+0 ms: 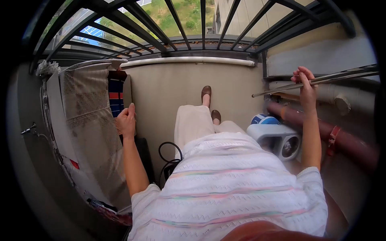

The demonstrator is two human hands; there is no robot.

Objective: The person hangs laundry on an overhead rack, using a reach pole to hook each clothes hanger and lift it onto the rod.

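Observation:
My right hand (305,80) is raised at the right with its fingers closed round a thin metal pole (277,90). The pole slants from its round tip over the floor up to the right edge of the view; a second rod seems to lie along it there. My left hand (126,120) is loosely curled with the thumb up, and nothing shows in it. It is close to a cloth-covered stack (86,104), beside a dark blue striped item (116,94). Whether it touches the stack I cannot tell.
Dark railings (203,24) close off the far side, with a white pipe (189,60) along their foot. At the right are a maroon pipe (345,138), a white-grey appliance (275,138) and a blue-white round container (264,119). A black cable (169,143) loops by my left leg.

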